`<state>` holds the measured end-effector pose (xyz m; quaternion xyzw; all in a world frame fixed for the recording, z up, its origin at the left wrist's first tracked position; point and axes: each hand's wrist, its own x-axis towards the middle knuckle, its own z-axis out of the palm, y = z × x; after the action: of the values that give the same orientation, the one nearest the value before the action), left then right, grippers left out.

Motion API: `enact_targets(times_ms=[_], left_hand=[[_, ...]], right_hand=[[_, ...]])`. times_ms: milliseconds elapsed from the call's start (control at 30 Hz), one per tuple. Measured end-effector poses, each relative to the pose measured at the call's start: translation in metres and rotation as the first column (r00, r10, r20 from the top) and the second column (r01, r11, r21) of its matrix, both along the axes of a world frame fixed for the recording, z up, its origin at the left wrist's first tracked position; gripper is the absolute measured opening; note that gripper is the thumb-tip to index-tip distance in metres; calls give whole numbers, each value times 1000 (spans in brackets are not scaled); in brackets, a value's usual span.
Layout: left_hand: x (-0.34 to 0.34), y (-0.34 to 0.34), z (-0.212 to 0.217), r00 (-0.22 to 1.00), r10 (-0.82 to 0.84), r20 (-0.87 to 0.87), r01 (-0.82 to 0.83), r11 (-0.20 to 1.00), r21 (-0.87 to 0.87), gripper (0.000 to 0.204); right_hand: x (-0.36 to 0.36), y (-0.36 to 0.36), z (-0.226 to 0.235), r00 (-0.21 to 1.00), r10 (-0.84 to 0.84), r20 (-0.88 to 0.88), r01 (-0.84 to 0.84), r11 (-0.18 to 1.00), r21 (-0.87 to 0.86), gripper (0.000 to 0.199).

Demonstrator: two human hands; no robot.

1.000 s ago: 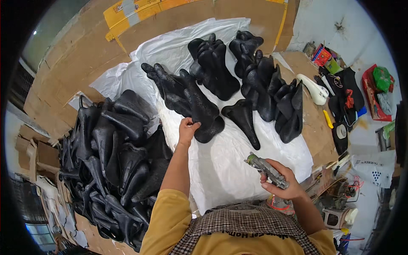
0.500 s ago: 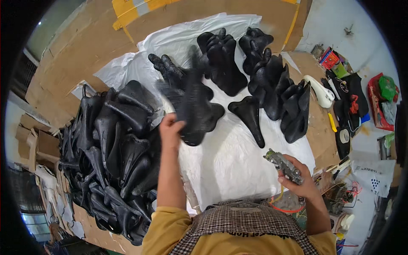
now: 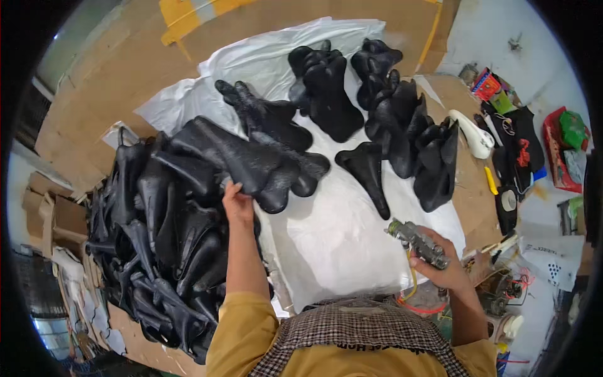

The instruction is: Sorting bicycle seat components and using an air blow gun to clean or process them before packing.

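In my left hand (image 3: 237, 204) I pinch the near edge of a black bicycle saddle (image 3: 229, 149). That saddle's narrow end reaches over the heap at the left, and its wide end overlaps other black saddles. My right hand (image 3: 447, 267) is wrapped round a grimy metal spray gun (image 3: 419, 245), its greenish front pointing up and left. A yellow hose (image 3: 412, 284) hangs beside the gun. One single black saddle (image 3: 367, 174) lies on the white sheet (image 3: 339, 251) with its narrow end toward me.
A large heap of black saddles (image 3: 166, 251) fills the left side. Saddle stacks (image 3: 330, 94) stand at the back, more (image 3: 436, 166) to the right. A white saddle (image 3: 474, 138), a yellow-handled tool (image 3: 490, 181) and a tape roll (image 3: 509, 201) lie farther right. Wires (image 3: 518, 286) tangle near my right arm.
The saddle at my left hand has gone from a blurred upright pose to lying tilted across the saddles and the heap. My left hand has shifted slightly left and nearer; the right hardly moved.
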<state>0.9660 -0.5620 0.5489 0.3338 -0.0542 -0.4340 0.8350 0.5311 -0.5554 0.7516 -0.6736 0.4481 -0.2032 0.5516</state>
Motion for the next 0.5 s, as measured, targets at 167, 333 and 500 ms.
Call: enact_targets(times_ms=[167, 333, 500], left_hand=[[-7, -68, -71, 954, -299, -10, 299, 950, 95, 21], [-25, -66, 24, 927, -285, 243, 226, 943, 245, 15], [170, 63, 149, 836, 390, 385, -273, 906, -323, 60]], right_hand=[[-5, 18, 1, 985, -68, 157, 51, 993, 106, 57], [-20, 12, -26, 990, -86, 108, 78, 994, 78, 58], [-19, 10, -25, 983, 79, 167, -86, 996, 37, 58]])
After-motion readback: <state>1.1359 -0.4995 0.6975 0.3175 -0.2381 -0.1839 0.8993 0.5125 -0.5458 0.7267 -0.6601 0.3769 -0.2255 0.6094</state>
